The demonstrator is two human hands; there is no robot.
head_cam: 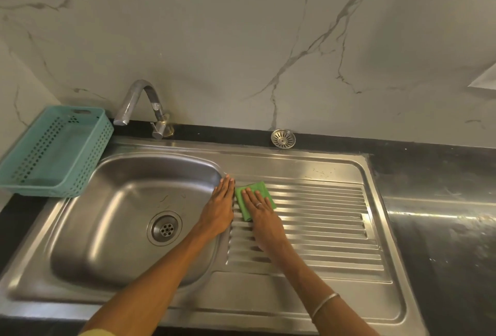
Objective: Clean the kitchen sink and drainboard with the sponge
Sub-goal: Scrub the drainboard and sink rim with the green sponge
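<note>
A steel sink bowl [112, 217] with a round drain lies at the left, and its ribbed drainboard [322, 231] stretches to the right. A flat green sponge [264, 192] lies on the drainboard's near-left ribs, close to the bowl. My right hand [259, 208] presses flat on the sponge with straight fingers. My left hand [220, 207] rests flat on the rim between bowl and drainboard, just left of the sponge, holding nothing.
A chrome tap [145, 105] stands behind the bowl. A teal perforated basket [57, 150] sits at the left of the sink. A loose metal strainer [283, 139] lies on the black counter [429, 174] by the marble wall.
</note>
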